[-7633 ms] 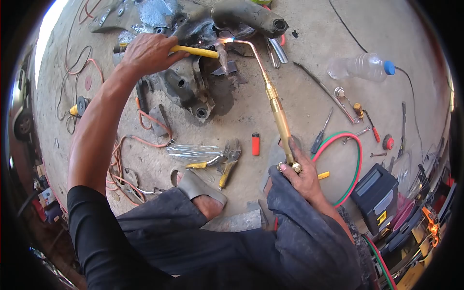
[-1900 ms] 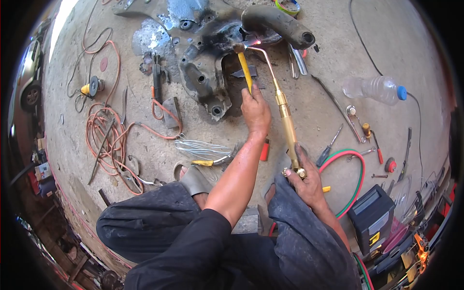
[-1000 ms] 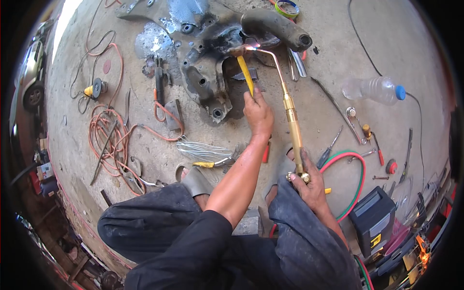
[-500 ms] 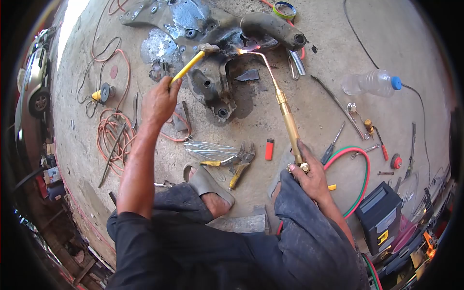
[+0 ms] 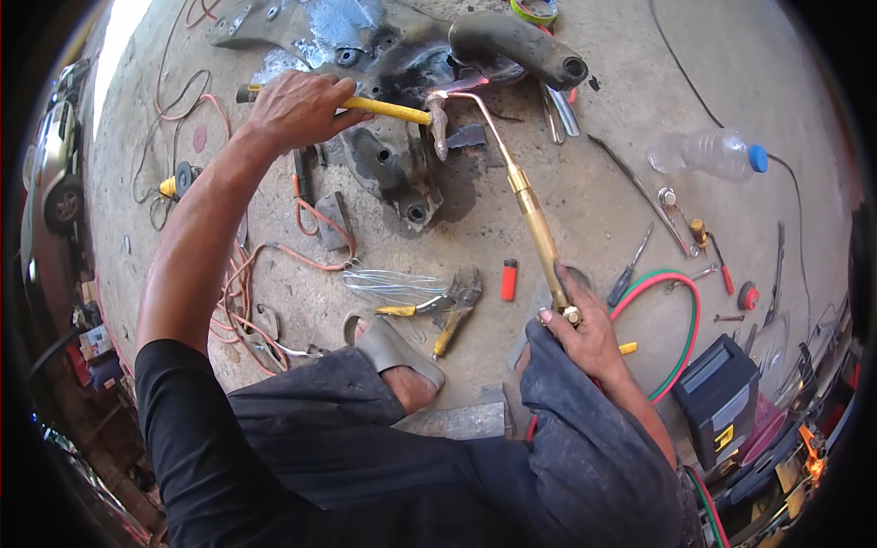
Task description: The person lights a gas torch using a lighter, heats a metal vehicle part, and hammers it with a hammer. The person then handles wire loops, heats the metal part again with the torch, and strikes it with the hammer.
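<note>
My left hand [image 5: 301, 110] is closed around the yellow handle of a hammer [image 5: 393, 110]. The hammer's metal head is over the dark metal part [image 5: 388, 169], close to the torch tip; whether it touches the part I cannot tell. In my right hand [image 5: 585, 329] is a brass gas torch [image 5: 536, 224], gripped near its valve knobs. Its thin bent tip points at the part, where a small flame and a reddish glow show. The part is a heavy, sooty frame with bolt holes and a thick curved tube [image 5: 512, 50]. Some of it is hidden behind my left hand.
Red and green hoses [image 5: 692, 310] curve beside my right hand. On the concrete lie pliers [image 5: 457, 310], thin wires [image 5: 393, 281], a red lighter [image 5: 509, 279], a screwdriver [image 5: 630, 265] and a plastic bottle [image 5: 708, 152]. A black toolbox [image 5: 717, 397] stands at right; an orange cord [image 5: 242, 283] lies left.
My left hand has moved up and left, swinging the hammer from a slanted to a nearly level position, its head further right. The torch tip has shifted slightly left and up.
</note>
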`<state>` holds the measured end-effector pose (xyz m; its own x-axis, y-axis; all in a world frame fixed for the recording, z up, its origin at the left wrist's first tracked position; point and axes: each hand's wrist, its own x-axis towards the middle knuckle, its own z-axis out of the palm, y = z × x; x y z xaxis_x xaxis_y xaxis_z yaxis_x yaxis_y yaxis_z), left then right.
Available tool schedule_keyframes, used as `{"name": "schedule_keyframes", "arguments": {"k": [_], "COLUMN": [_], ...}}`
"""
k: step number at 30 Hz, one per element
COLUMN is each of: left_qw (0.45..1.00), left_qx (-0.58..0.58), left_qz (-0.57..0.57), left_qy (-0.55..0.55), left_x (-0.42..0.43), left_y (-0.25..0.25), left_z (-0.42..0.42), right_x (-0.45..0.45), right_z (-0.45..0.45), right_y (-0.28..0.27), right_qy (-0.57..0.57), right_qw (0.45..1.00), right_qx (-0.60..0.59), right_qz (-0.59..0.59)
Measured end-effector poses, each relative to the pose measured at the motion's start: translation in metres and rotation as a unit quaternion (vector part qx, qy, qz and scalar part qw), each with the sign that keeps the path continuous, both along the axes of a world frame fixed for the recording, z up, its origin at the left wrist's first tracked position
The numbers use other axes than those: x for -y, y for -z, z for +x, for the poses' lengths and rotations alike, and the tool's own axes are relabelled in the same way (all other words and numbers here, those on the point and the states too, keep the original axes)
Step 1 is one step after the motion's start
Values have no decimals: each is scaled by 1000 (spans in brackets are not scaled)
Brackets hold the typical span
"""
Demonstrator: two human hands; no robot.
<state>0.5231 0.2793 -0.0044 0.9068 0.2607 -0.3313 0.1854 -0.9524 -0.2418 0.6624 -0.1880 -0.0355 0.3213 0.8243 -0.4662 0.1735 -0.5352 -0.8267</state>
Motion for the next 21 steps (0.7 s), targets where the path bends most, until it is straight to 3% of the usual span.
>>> {"name": "schedule_keyframes", "arguments": {"k": [4,7,11,15,18,21], "left_qw": [991,1000,990,998,987,997], "left_qx": [60,-7,62,3,88,7], "left_qz": [-29,7,15,25,21,22], "left_qy": [114,30,123,49,133,74], "left_x": [-1,-8,2,-5,3,5], "left_y": [5,20,25,22,26,20], "left_z": [5,17,14,15,9,13], "right_x": [4,16,28,31,35,38], "right_z": [0,1,3,8,11,12], "right_y": [-2,-6,-13,-25,-23,-27], "right_qy": [5,24,66,110,100,103], "right_qw": [1000,1000,997,990,992,990], "right_qx": [13,6,-31,-81,-67,-87], "right_qz": [5,10,30,-43,-33,-31]}}
